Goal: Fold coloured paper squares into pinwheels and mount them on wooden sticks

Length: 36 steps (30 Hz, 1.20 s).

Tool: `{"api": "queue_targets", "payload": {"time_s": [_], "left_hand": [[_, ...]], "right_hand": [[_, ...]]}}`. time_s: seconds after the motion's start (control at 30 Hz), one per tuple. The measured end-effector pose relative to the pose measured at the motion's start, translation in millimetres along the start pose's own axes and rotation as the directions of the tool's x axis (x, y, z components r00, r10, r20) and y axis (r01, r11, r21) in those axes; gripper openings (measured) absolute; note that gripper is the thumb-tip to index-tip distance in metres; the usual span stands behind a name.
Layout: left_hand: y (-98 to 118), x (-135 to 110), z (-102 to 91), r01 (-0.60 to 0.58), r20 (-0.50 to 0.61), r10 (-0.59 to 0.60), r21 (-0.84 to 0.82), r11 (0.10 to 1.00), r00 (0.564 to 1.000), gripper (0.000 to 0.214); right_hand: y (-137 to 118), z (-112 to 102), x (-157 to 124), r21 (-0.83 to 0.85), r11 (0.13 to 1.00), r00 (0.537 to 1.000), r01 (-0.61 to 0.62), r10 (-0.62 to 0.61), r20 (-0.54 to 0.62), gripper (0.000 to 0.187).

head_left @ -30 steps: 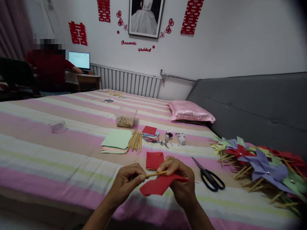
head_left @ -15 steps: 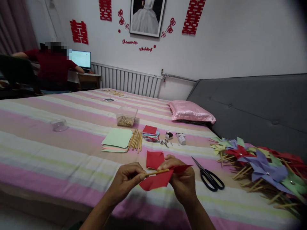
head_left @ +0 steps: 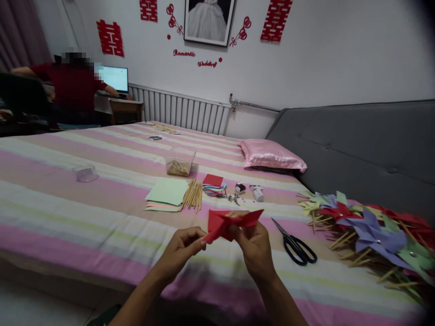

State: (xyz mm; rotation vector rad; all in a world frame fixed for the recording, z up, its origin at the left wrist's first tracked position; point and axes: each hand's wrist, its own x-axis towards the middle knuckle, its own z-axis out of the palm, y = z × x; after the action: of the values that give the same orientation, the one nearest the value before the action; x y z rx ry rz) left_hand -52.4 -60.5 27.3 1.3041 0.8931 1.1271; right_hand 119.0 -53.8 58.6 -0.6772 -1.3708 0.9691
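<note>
A red paper pinwheel (head_left: pixel 219 226) is held between my hands above the bed's near side. My left hand (head_left: pixel 186 249) is closed, thumb and forefinger at the pinwheel's lower left tip. My right hand (head_left: pixel 255 248) is closed on its middle and right side, with the thumb pressed up against the paper. The stick is hidden from view. Just beyond lie a stack of pale green paper (head_left: pixel 166 192), a bundle of thin wooden sticks (head_left: pixel 193 195) and a pile of small coloured squares (head_left: pixel 213 182). Black-handled scissors (head_left: pixel 295 244) lie open to the right.
Several finished pinwheels (head_left: pixel 377 240) are heaped at the right. A clear box (head_left: pixel 179 162) with short sticks, a clear lid (head_left: pixel 85 174), small metal bits (head_left: pixel 234 198) and a pink pillow (head_left: pixel 272 154) lie on the striped bed. A person in red (head_left: pixel 73 86) sits by a monitor.
The pinwheel has been turned in my hands and raised a little. Its stick, seen before by my left fingers, no longer shows. The left fingers are now at a paper tip.
</note>
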Motion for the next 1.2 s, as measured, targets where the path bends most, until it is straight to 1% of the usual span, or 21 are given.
{"api": "queue_targets", "payload": {"time_s": [0.07,0.13,0.17,0.23,0.33,0.47,0.6,0.73,0.83,0.93,0.97,1.03,1.13,1.2], "left_hand": [[-2.5,1.9,0.8,0.090,-0.026,-0.094,-0.107,0.990,0.995,0.024],[-3.2,3.6,1.1,0.128,-0.064,-0.146,-0.222,0.966,0.987,0.024],[-3.0,4.4,1.0,0.132,-0.079,-0.158,-0.267,0.955,0.984,0.024],[-2.6,5.3,0.9,0.134,-0.093,-0.172,-0.318,0.938,0.981,0.022],[-3.3,5.7,1.4,0.137,-0.091,-0.177,-0.339,0.931,0.980,0.018],[-4.6,6.2,3.0,0.123,-0.096,-0.167,-0.358,0.925,0.981,0.015],[-2.9,6.3,4.8,0.129,-0.099,-0.174,-0.354,0.926,0.980,0.018],[-3.0,6.4,6.0,0.132,-0.091,-0.173,-0.342,0.930,0.981,0.019],[-4.3,7.1,5.9,0.131,-0.068,-0.163,-0.335,0.933,0.984,0.019],[-4.2,7.6,4.6,0.132,-0.067,-0.163,-0.329,0.935,0.984,0.020],[-3.8,7.5,4.0,0.135,-0.066,-0.165,-0.327,0.935,0.984,0.020],[-2.9,6.7,3.1,0.141,-0.062,-0.169,-0.320,0.937,0.984,0.021],[-2.6,4.8,2.7,0.150,-0.049,-0.172,-0.298,0.943,0.984,0.021],[-3.3,4.2,2.8,0.151,-0.041,-0.171,-0.294,0.944,0.984,0.020]], "right_hand": [[1.2,-1.0,2.8,0.026,0.995,0.995,-0.097,0.098,-0.030,0.024],[1.4,-4.3,6.1,0.028,0.988,0.987,-0.149,0.150,-0.049,0.034],[1.4,-6.7,7.6,0.012,0.986,0.984,-0.165,0.165,-0.066,0.036],[1.4,-11.8,9.6,-0.036,0.980,0.974,-0.196,0.190,-0.126,0.032],[1.8,-17.2,9.9,-0.112,0.966,0.960,-0.234,0.212,-0.181,0.024],[1.8,-17.1,7.5,-0.159,0.959,0.964,-0.234,0.207,-0.168,0.021],[3.4,-11.7,5.0,-0.136,0.961,0.962,-0.242,0.218,-0.165,0.020],[8.6,-0.8,1.5,-0.094,0.952,0.949,-0.290,0.274,-0.153,0.021],[10.5,6.3,0.1,-0.114,0.942,0.945,-0.315,0.299,-0.135,0.023],[6.6,4.4,2.4,-0.089,0.951,0.951,-0.296,0.284,-0.123,0.025],[4.3,1.5,3.9,-0.063,0.959,0.954,-0.275,0.264,-0.140,0.027],[-0.4,-6.3,7.6,-0.015,0.976,0.953,-0.218,0.210,-0.220,0.032],[-4.4,-17.6,12.6,0.003,0.986,0.916,-0.164,0.153,-0.370,0.036],[-4.1,-22.2,14.4,-0.015,0.988,0.900,-0.153,0.133,-0.414,0.036]]}}
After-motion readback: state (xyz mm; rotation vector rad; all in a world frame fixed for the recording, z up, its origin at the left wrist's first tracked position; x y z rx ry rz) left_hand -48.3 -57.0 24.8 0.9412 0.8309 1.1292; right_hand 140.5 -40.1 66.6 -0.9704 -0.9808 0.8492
